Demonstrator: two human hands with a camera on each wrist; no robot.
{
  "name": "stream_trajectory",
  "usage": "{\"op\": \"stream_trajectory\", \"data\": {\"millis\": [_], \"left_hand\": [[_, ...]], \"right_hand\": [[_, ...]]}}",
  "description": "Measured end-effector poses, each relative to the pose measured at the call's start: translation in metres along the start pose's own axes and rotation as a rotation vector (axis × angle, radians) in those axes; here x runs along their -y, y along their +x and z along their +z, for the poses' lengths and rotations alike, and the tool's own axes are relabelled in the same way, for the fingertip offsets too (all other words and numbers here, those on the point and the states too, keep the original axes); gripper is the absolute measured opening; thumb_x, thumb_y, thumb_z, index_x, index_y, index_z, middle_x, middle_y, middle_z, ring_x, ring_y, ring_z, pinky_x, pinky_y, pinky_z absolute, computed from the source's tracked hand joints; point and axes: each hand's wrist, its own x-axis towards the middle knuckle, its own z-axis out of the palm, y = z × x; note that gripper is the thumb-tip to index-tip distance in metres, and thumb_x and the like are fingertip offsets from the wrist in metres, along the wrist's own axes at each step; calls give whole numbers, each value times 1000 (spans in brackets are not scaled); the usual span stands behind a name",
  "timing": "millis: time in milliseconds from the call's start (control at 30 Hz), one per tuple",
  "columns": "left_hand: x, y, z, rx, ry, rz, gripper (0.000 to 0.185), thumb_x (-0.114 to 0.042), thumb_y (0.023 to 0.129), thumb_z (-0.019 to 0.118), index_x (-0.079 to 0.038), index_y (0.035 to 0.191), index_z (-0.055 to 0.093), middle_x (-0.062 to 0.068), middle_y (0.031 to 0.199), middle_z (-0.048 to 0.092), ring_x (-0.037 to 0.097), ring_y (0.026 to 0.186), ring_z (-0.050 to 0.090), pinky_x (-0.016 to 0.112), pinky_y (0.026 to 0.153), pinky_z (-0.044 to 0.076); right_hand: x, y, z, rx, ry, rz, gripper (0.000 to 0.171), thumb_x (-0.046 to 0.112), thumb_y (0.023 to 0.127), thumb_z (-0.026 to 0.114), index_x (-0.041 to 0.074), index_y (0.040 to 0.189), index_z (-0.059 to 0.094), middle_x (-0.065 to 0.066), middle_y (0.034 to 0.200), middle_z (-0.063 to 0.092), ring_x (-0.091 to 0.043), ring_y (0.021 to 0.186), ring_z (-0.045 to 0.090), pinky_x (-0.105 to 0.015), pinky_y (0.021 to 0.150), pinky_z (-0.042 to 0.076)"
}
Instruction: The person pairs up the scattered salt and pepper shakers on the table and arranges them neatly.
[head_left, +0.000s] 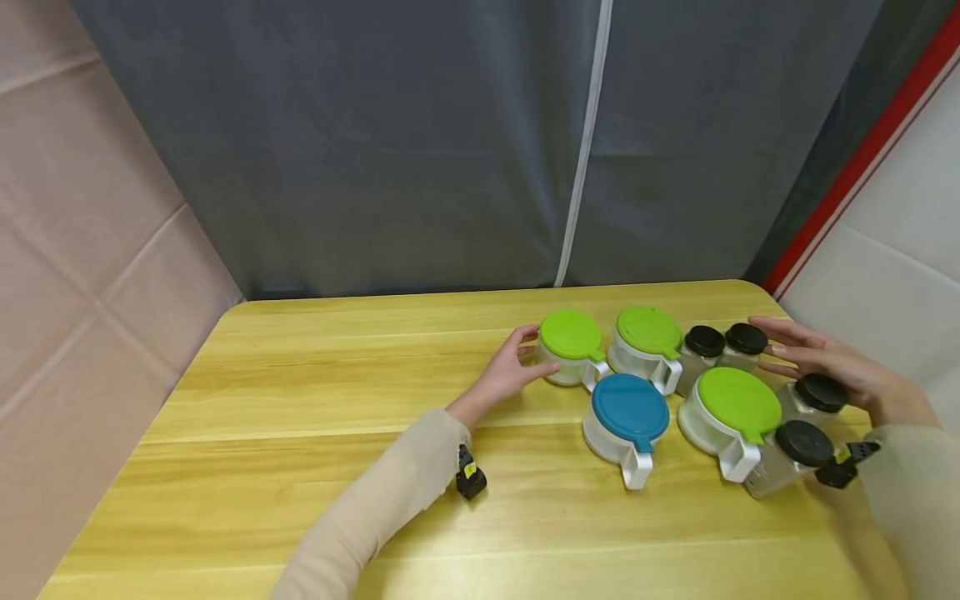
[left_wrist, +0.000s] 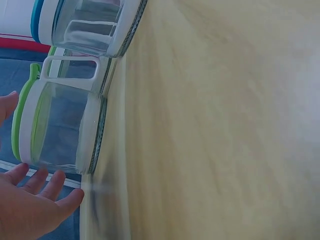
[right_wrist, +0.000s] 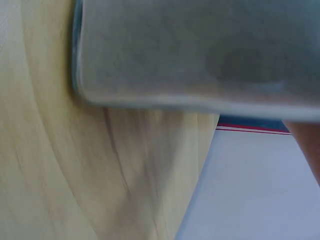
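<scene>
Now left hand (head_left: pixel 504 372) touches a clear, round, green-lidded plastic cup (head_left: pixel 570 348).

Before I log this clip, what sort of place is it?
Probably a staged recording booth, not a kitchen: a yellow wooden table against a grey zipped fabric backdrop, with clear plastic lidded jars grouped on it.

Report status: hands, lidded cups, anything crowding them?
Left hand open, fingers against far-left green-lid cup. Right hand open beside black-cap jars. Blue-lid cup packed close by.
</scene>
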Motion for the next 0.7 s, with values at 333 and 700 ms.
{"op": "stream_trajectory", "data": {"millis": [333,700], "left_hand": [[-1,9,7,-20,22,30,70,-16,74,72,-9,132,34,8,129,38,27,116,38,37,94,33],[-3,18,15,-16,187,37,89,-29,69,76,-12,139,22,5,136,31,17,120,32,33,97,28]], "right_hand": [[-3,8,-2,136,112,-24,52,-10,93,19,12,140,23,8,133,36,-9,117,40,-30,89,38],[-2,11,-7,145,-41,6,54,-10,93,22,13,141,21,13,133,35,-5,114,41,-26,87,40]]}}
